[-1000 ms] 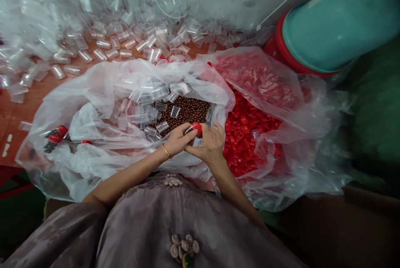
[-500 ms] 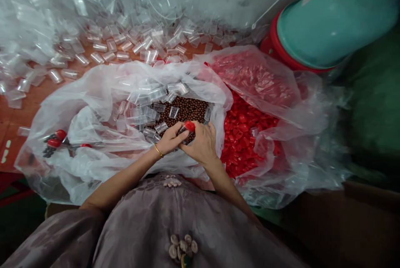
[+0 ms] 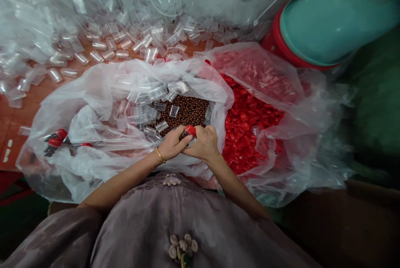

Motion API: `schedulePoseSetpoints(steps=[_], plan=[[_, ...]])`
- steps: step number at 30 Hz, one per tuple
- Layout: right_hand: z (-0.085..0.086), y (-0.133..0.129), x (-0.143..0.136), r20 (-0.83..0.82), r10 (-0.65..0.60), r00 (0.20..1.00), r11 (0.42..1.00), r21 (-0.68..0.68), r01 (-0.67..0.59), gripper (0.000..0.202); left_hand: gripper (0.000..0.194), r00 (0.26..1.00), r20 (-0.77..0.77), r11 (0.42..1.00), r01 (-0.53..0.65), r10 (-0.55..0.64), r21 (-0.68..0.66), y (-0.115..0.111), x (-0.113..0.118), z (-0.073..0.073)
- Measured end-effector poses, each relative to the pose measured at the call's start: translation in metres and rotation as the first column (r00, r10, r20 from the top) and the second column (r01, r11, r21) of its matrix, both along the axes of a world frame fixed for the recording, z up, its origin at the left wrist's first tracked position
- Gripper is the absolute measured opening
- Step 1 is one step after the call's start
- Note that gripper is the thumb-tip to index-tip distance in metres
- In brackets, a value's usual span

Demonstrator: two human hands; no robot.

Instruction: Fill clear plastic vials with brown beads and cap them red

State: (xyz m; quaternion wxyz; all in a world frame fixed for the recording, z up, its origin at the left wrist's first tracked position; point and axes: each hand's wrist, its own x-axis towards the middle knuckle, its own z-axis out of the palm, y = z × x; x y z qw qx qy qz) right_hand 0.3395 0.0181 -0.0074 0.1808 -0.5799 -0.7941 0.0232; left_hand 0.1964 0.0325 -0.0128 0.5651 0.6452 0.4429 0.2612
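1. Two hands at work here: left hand (image 3: 175, 142) has its grip clamped round a dark, red-topped tube (image 3: 189, 131).
2. Right hand (image 3: 204, 143) is up against the red end, can't tell if that grip's closed on it.
3. Tube's above the near edge of some brown beads (image 3: 192, 107), loose red pieces (image 3: 242, 135) just right.
4. Clear tubes (image 3: 97, 55) litter the bench (image 3: 12, 114) behind.

A workshop, judging by heaped clear tubes (image 3: 97, 56), red caps (image 3: 240, 137) and brown beads (image 3: 191, 108).
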Motion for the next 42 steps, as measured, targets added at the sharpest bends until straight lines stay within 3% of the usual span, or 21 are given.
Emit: schedulePoseSetpoints(steps=[4,10,17,22,26,29,31,33,38,42], plan=[[0.003,-0.007,-0.005,-0.077,-0.070,0.995,0.996,-0.060,0.066,0.031,0.039,0.997,0.080,0.999,-0.005,0.009,-0.048,0.007,-0.002,0.000],[0.007,-0.009,-0.006,-0.250,-0.187,0.950,0.977,-0.150,0.153,0.070,0.045,0.919,0.346,0.935,-0.059,0.187,-0.349,0.014,0.001,0.001],[0.010,-0.007,0.000,-0.244,0.038,0.969,0.985,-0.152,-0.077,0.088,0.042,0.891,0.389,0.840,0.016,0.235,-0.543,0.012,0.000,0.006],[0.021,0.002,0.006,-0.301,0.120,0.946,0.962,-0.199,-0.185,0.115,0.031,0.881,0.457,0.800,0.184,0.123,-0.571,0.016,-0.008,0.007],[0.031,0.016,0.008,-0.270,0.220,0.937,0.929,-0.237,-0.286,0.100,0.026,0.876,0.481,0.770,0.285,0.033,-0.571,0.014,-0.010,0.004],[0.033,0.017,0.004,-0.267,0.177,0.947,0.962,-0.157,-0.224,0.080,0.027,0.870,0.455,0.796,0.136,0.188,-0.589,0.010,-0.007,-0.002],[0.031,0.013,0.000,-0.269,0.129,0.955,0.981,-0.105,-0.162,0.066,0.028,0.833,0.444,0.794,0.010,0.330,-0.608,0.008,-0.004,-0.006],[0.030,0.007,-0.006,-0.251,0.112,0.962,0.988,-0.076,-0.135,0.057,0.029,0.796,0.453,0.781,-0.039,0.401,-0.623,0.007,-0.001,-0.008],[0.031,-0.001,-0.012,-0.160,0.099,0.982,0.994,-0.022,-0.104,0.061,0.032,0.749,0.487,0.749,-0.018,0.449,-0.662,0.006,0.003,-0.003],[0.035,0.001,-0.008,-0.105,0.098,0.990,0.995,-0.023,-0.100,0.061,0.040,0.811,0.389,0.742,-0.082,0.438,-0.665,0.005,0.004,0.005]])
